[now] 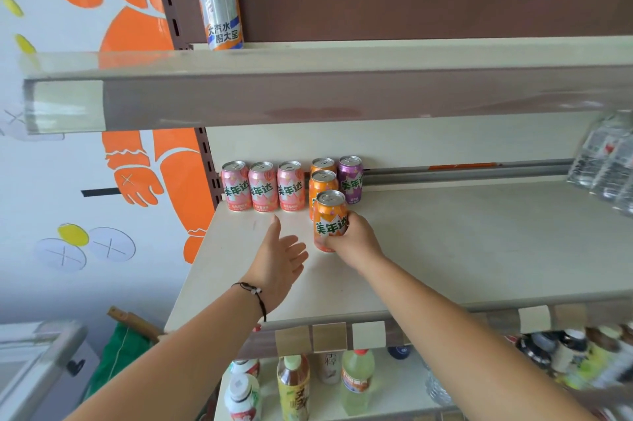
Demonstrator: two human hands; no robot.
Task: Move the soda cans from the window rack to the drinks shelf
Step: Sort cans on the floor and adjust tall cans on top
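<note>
Cream shelf (445,249) holds cans; right hand (356,239) grips orange can (329,218).

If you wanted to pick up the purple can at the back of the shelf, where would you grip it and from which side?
Grip the purple can round its upright body, coming from the right, where the shelf is bare. Orange cans stand close on its left and the back panel is behind, so a side wrap from the front-right probably fits best.
</note>
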